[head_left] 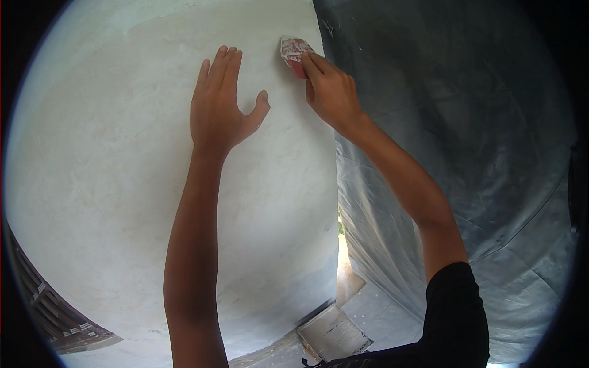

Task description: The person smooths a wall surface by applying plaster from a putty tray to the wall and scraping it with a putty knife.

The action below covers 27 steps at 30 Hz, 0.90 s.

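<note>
A black sleeve [457, 306] is nearest; the right hand [336, 93] clamps a red, white-smeared scraper [296, 50] by the edge of the pale wall [116, 172], beside wrinkled plastic sheeting [466, 116]. Apart, the left hand [218, 113] stretches flat, bare wall around.

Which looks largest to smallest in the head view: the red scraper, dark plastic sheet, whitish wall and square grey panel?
1. Whitish wall
2. Dark plastic sheet
3. Square grey panel
4. Red scraper, partly covered by the right hand
</note>
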{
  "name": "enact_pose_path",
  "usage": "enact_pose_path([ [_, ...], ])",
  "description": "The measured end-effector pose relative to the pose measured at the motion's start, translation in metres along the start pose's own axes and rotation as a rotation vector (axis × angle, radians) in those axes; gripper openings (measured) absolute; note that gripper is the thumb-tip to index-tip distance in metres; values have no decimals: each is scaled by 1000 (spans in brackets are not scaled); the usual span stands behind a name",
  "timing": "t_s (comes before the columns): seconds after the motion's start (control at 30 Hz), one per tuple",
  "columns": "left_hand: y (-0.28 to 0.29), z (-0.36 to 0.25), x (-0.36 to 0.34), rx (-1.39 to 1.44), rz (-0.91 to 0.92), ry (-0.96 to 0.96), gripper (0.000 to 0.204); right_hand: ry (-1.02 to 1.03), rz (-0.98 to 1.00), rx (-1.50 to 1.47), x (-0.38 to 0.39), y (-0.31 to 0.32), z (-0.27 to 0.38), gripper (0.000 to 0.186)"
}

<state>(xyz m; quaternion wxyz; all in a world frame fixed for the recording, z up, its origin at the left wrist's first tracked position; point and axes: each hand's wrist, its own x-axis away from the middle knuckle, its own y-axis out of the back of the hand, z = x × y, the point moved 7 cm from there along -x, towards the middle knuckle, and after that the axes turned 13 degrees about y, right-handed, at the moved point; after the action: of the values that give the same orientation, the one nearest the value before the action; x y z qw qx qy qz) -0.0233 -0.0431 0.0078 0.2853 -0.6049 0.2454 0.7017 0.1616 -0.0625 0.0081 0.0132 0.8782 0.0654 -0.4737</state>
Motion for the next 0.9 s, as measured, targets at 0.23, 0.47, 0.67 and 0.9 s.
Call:
enact_pose_path([
  [0.23,-3,-6,0,-33,-1,-13,66,-72,-226,-11,-42,17,-54,32],
  [0.47,-4,-6,0,-23,-6,-16,65,-29,14,227,-26,-28,-41,36],
  [0.67,-2,-2,2,-16,17,-1,64,-55,-65,-132,8,2,-14,38],
  [0.9,-2,-6,1,-60,11,-8,64,-132,-213,-18,-45,14,-66,30],
])
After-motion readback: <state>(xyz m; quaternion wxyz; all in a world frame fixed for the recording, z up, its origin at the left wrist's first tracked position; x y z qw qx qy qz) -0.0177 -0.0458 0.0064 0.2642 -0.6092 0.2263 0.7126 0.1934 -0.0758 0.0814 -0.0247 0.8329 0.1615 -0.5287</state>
